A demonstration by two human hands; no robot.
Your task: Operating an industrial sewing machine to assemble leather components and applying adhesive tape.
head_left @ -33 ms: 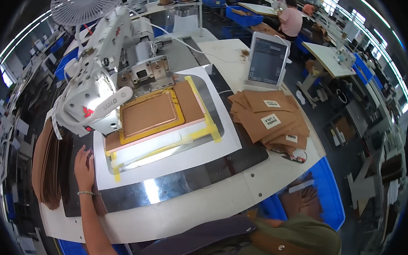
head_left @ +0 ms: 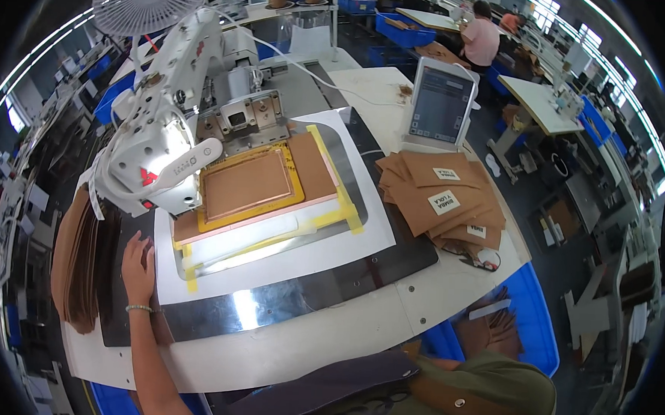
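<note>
The left hand [head_left: 139, 269] lies with loosely spread fingers, grasping nothing visible, near the counter's [head_left: 264, 354] front left corner; the right hand is out of view, its state unknown. Along the left edge sits a thick stack of brown sheets [head_left: 77, 269], seemingly still waiting. Mid-counter, beside the white industrial sewing machine's [head_left: 152, 134] head, a smooth brown panel [head_left: 245, 182] shows within a rectangular yellow frame [head_left: 298, 182]. Toward the right edge, flat brown pieces [head_left: 415, 208] overlap, several already bearing pale labels.
</note>
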